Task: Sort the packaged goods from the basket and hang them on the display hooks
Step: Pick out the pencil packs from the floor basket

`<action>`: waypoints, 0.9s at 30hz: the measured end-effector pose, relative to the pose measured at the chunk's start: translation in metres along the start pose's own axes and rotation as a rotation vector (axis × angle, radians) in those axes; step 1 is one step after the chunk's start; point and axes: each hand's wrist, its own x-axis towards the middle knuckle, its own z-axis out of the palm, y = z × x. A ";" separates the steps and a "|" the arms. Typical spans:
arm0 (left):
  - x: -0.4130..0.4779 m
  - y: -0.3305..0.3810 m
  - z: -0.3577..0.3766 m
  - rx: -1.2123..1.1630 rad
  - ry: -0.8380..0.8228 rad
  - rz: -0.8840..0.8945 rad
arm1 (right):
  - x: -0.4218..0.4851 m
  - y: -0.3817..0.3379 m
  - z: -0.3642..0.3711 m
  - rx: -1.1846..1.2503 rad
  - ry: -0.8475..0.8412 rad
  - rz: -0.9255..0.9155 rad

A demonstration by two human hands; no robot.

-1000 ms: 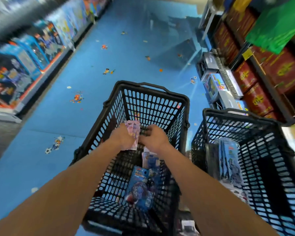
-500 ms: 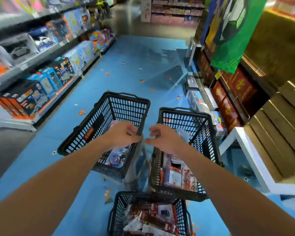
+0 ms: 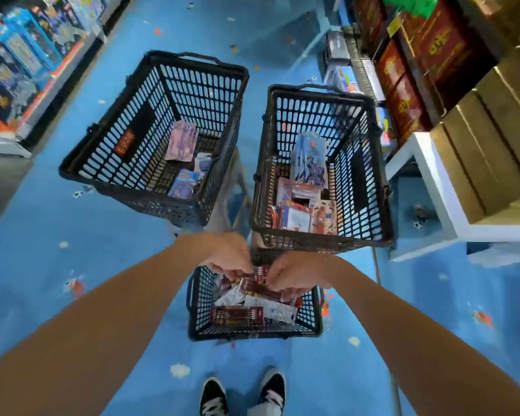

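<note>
In the small black mesh basket (image 3: pixel 197 310), left hand (image 3: pixel 225 256) and right hand (image 3: pixel 297 274) both pinch a dark red flat packet (image 3: pixel 254 286); best lifted alone, clear of loose neighbours.

— Where are the baskets set?
— On the floor (image 3: pixel 72 235): a near basket (image 3: pixel 200 295) just ahead of the shoes (image 3: pixel 213 397), with a left basket (image 3: pixel 108 157) and a right basket (image 3: pixel 348 163) side by side behind it.
— What is laid in them?
— Packs (image 3: pixel 237 315), in each. Those at the near basket's far end are gripped by the left hand (image 3: pixel 222 253) and right hand (image 3: pixel 297 271).
— And alongside?
— Shelves (image 3: pixel 27 70) are ranged left, boxes (image 3: pixel 409 94) right.
</note>
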 end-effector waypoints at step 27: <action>0.456 -0.245 0.259 0.631 -0.029 -0.047 | 0.461 0.247 0.212 -0.555 0.110 0.048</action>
